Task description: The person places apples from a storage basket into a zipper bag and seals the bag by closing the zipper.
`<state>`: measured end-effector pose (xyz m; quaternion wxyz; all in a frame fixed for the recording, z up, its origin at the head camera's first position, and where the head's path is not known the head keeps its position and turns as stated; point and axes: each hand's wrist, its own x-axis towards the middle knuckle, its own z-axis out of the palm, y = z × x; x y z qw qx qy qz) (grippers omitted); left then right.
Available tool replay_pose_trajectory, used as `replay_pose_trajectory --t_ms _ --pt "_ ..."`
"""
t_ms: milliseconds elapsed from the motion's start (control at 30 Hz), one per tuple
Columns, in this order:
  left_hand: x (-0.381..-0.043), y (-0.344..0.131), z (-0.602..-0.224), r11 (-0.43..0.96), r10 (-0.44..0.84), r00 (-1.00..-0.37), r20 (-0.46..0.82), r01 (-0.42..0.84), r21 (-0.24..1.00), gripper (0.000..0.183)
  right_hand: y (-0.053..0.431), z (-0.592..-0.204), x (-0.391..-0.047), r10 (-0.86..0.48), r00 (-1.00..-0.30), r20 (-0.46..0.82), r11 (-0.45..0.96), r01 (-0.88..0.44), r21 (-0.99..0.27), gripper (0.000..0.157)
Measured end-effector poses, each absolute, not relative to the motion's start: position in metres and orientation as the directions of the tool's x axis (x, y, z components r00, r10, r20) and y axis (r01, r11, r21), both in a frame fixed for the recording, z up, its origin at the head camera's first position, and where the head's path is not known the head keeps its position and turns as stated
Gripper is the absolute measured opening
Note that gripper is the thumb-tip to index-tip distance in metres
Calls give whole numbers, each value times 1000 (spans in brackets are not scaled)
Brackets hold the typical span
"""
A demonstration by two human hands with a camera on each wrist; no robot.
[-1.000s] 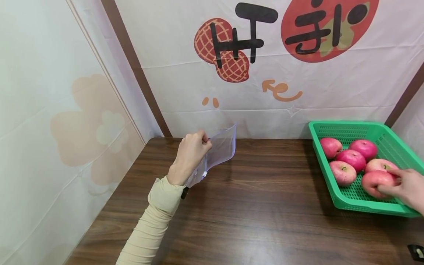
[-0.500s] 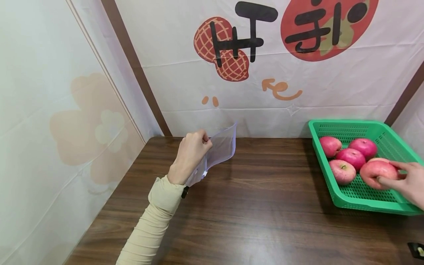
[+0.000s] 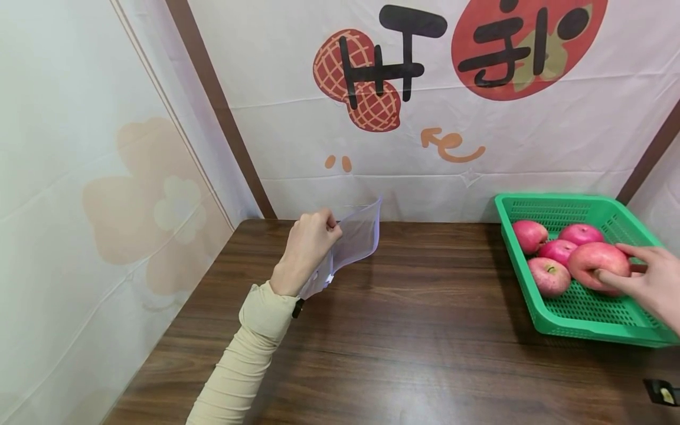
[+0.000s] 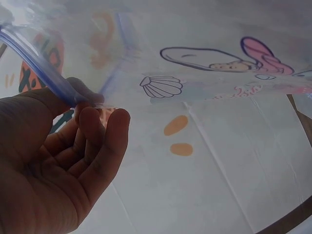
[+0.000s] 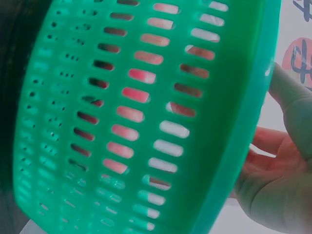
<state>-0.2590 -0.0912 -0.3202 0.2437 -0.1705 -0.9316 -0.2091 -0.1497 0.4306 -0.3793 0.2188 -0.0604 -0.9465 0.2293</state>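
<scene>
At the middle left, my left hand (image 3: 308, 251) pinches the edge of a clear zip bag (image 3: 358, 236) with purple trim and a white slider. The left wrist view brings out the bag's purple zip strip (image 4: 41, 66) between thumb and fingers, and a printed seashell (image 4: 162, 87). Over on the right, my right hand (image 3: 650, 283) holds a red apple (image 3: 597, 265) by thumb and fingers above the green basket (image 3: 542, 321). Several other apples (image 3: 549, 276) lie in that basket. From the right wrist, the slotted basket wall (image 5: 214, 161) hides the held apple and part of the hand.
The basket stands at the back right of a brown wooden table (image 3: 425, 330). Behind it hangs a printed cloth backdrop (image 3: 425, 195), and another cloth panel (image 3: 64, 236) runs along the left side. A black strap (image 3: 661, 391) shows at the right edge.
My right hand has lifted the apple and shifted it up and to the left over the other apples. The left hand and the bag have stayed nearly still.
</scene>
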Motion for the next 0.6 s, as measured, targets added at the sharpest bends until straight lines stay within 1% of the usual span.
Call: replay_pose_trajectory --t_ms 233,467,600 --pt "-259 -90 -322 851 219 -828 516 421 315 5 423 -368 -153 206 -910 359 902 35 -431 71" --pt "-258 -89 -322 853 215 -822 528 421 308 5 408 -354 -156 198 -908 370 918 40 -394 73" --pt "-258 -89 -322 853 214 -821 530 421 308 5 400 -345 -158 178 -909 377 916 14 -401 73"
